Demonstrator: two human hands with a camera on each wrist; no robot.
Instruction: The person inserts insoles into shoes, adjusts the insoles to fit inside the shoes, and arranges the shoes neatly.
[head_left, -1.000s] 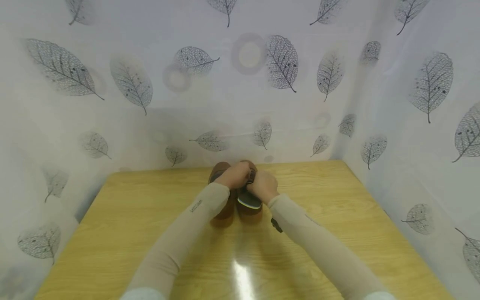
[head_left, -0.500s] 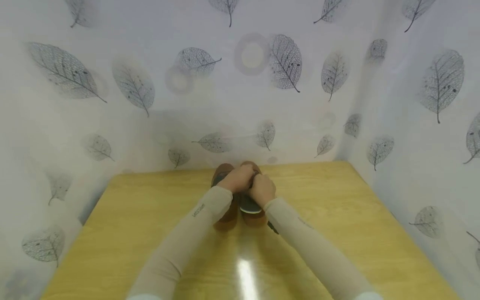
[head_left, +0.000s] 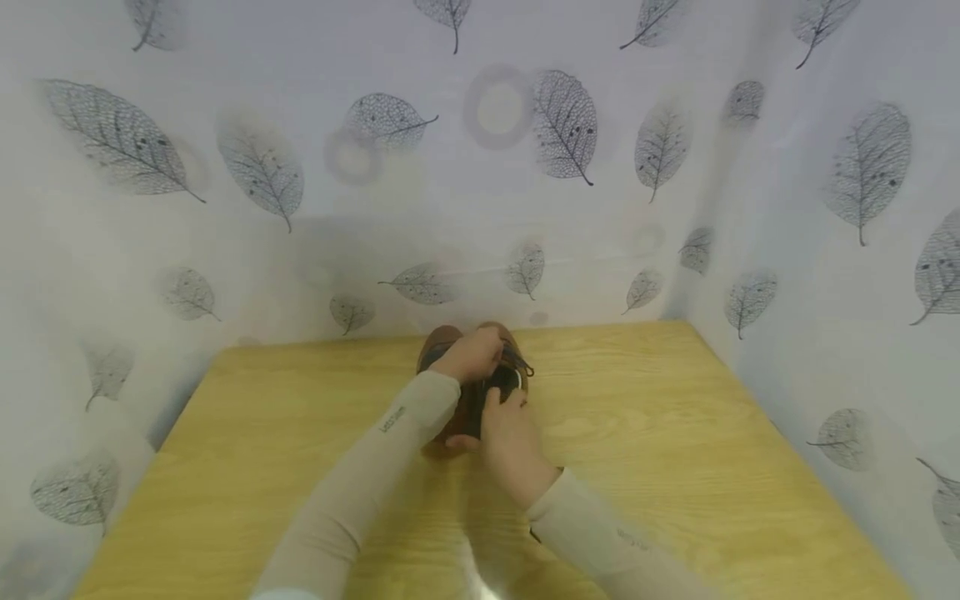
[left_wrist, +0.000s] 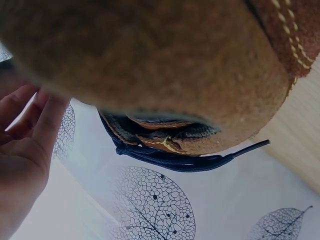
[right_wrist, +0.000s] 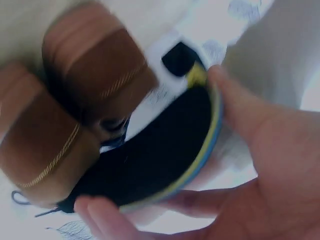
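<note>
Two brown suede shoes stand side by side at the back of the table, toes toward the wall: a left shoe (head_left: 438, 337) and a right shoe (head_left: 491, 327). My left hand (head_left: 474, 354) grips the right shoe at its tongue and laces; in the left wrist view that shoe's side (left_wrist: 150, 65) hides the fingertips. Nearer me, my right hand (head_left: 513, 437) holds a dark insole (right_wrist: 160, 150) with a yellow and blue edge. Its thumb and fingers pinch the rim on opposite sides, and the insole bends. Dark laces (left_wrist: 185, 162) hang beside the shoe.
The wooden table (head_left: 637, 433) runs back to a white curtain (head_left: 480, 208) printed with leaves, which also encloses both sides. A glare spot lies near the table's front.
My right hand has left the right shoe's laces and drawn back toward me, now with the insole, which earlier lay over that shoe's heel end. The left hand stays on the shoe.
</note>
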